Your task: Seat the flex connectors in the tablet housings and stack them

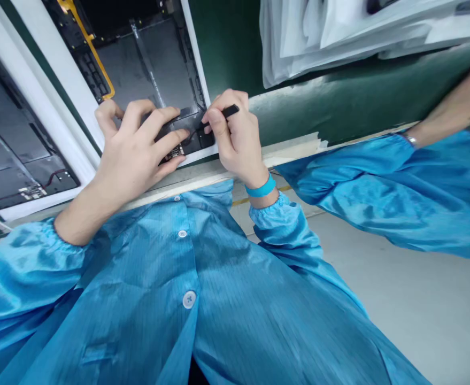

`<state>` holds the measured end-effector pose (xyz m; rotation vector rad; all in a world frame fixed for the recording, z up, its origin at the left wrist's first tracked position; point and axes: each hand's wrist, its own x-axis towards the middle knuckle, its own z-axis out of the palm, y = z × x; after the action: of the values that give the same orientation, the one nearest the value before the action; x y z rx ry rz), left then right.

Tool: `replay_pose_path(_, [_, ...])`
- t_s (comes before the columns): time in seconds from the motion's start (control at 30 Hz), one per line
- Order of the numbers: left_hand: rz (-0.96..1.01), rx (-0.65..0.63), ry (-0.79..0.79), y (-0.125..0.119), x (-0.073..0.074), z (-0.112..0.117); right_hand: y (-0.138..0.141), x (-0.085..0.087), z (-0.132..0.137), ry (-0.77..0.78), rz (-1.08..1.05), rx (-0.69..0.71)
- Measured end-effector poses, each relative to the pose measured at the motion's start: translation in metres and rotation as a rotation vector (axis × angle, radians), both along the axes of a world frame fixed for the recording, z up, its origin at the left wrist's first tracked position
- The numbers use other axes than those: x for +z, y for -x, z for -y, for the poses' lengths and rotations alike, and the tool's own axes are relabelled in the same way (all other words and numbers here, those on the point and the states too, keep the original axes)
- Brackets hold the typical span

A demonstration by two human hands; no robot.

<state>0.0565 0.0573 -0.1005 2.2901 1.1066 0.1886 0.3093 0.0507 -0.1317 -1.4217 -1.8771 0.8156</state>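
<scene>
- the black tool [223, 114] is a slim, dark stick; its long axis runs aslant, with the blunt end up and to the right past the knuckles and the thin end down and to the left, toward the lower corner of the open device [150, 64].
- the right hand [235, 141] has its grip closed on the tool, thumb and forefinger pinched about its middle like a pen; a blue wristband [261, 188] sits at that wrist.
- the tool's tip lies at the device's near corner, just beside the left fingertips; whether it touches a part there i cannot tell.
- the left hand [134, 147] lies spread and flat on the device's near edge, its grip holding nothing, fingers pressing on the dark inside.
- the device lies open, dark grey within, in a white frame, with a yellow strip [85, 43] along its far side.
- a second open device [16, 144] lies to the left.
- a stack of white bags [339, 32] lies on the green bench [339, 104] farther right.
- another person's hand [465, 99], in a blue sleeve, rests at the bench's right end.
</scene>
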Motion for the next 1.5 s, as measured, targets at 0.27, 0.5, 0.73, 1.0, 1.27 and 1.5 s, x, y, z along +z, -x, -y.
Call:
replay_pose_path(0.27, [0.058,0.023,0.012,0.003,-0.01,0.001,-0.001,0.0,0.001,0.051,-0.069,0.001])
replay_pose_path(0.5, [0.058,-0.003,-0.023,0.004,-0.008,0.001,0.001,0.001,-0.002,0.158,-0.047,-0.007])
replay_pose_path(0.73, [0.073,-0.013,-0.065,0.005,-0.013,0.001,0.005,0.005,-0.009,0.118,-0.042,0.058])
replay_pose_path(1.0, [0.047,0.017,-0.038,0.003,-0.008,0.001,0.006,0.002,0.003,0.092,-0.046,-0.033])
replay_pose_path(1.27, [0.018,-0.012,-0.018,0.002,-0.002,-0.002,0.007,0.0,-0.002,0.05,0.0,0.032])
replay_pose_path(1.5, [-0.008,0.003,-0.039,-0.001,0.003,-0.001,0.007,0.005,0.003,0.028,0.008,-0.01])
